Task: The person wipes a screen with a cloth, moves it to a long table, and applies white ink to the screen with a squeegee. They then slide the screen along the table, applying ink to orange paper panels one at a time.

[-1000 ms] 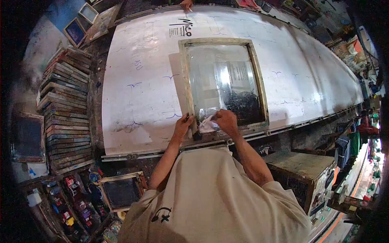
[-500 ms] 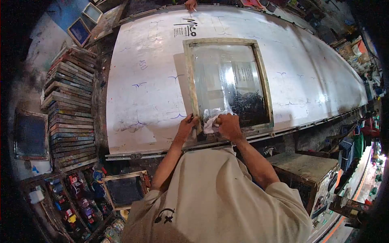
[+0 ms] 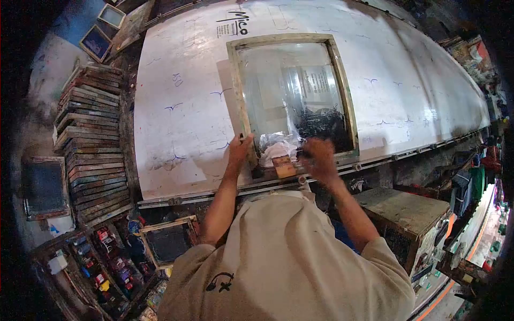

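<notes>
A wooden-framed printing screen [image 3: 348,109] lies on the long white table, dark ink smeared over the lower right of its mesh. My left hand [image 3: 240,151] is closed around the lower left side of the frame. Over the near right part of the mesh is my right hand [image 3: 321,159], curled and blurred by motion; I cannot tell what is in its fingers. A crumpled white cloth [image 3: 279,152] rests on the mesh between my hands. Beside the cloth, at the near frame edge, shows a flat orange-yellow piece [image 3: 284,167].
The white table [image 3: 182,134] bears blue pen marks and a "Mico" print, with a metal rail [image 3: 214,193] along its near edge. Stacked frames [image 3: 96,144] stand at left, above a rack of small containers [image 3: 101,267]. A wooden cabinet [image 3: 401,211] is at right.
My right hand has come off the white cloth and moved right. The orange-yellow piece now shows below the cloth. The view has shifted, and the hand at the table's far edge is out of sight.
</notes>
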`<state>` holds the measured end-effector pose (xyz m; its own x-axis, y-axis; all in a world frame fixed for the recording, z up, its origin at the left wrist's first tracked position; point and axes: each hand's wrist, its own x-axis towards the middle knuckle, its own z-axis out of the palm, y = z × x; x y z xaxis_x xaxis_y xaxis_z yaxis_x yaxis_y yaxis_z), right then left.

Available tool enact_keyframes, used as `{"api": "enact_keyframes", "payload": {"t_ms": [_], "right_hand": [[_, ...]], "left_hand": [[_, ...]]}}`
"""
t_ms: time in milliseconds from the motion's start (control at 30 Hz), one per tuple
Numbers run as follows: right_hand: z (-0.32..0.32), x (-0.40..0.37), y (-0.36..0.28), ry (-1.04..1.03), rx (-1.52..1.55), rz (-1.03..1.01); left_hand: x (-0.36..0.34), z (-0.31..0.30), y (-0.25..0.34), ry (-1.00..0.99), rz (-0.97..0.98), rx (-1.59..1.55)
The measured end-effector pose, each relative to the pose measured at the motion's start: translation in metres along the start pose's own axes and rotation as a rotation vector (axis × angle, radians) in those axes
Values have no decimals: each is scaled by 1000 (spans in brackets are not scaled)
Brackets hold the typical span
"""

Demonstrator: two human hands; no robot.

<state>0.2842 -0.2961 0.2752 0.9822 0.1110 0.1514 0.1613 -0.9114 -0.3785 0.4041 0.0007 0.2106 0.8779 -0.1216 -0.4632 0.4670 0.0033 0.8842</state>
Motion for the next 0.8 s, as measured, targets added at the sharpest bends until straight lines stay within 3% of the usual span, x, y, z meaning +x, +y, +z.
{"api": "enact_keyframes", "payload": {"t_ms": [100,167,233,267,300,333,400,467,500,567,633,700,733,767,800], "right_hand": [[-33,31,79,345,48,272],[-31,39,129,506,-39,520],[4,36,201,442,-92,687],[8,35,212,333,218,846],[29,29,251,178,348,788],[21,33,245,157,330,804],[8,35,240,268,748,729],[-7,46,240,225,721,740],[-13,56,238,192,681,784],[-48,81,219,157,904,747],[-63,116,209,263,906,569],[-64,149,224,214,911,490],[-68,162,209,215,933,388],[-87,172,196,119,1045,376],[-107,182,183,19,1151,372]], "left_hand": [[20,6,12,69,-45,99],[53,9,-6,180,176,141],[68,15,-13,246,253,241],[54,24,0,324,190,355],[50,34,12,406,124,463],[70,36,-15,559,164,471],[43,47,15,550,205,398],[10,61,56,589,364,328],[-6,68,76,644,351,328],[-46,71,113,627,357,226],[-79,73,141,708,368,250],[-118,78,161,713,419,-6],[-148,74,174,723,396,141],[-173,69,180,784,404,141],[-195,71,182,721,506,140]]}}
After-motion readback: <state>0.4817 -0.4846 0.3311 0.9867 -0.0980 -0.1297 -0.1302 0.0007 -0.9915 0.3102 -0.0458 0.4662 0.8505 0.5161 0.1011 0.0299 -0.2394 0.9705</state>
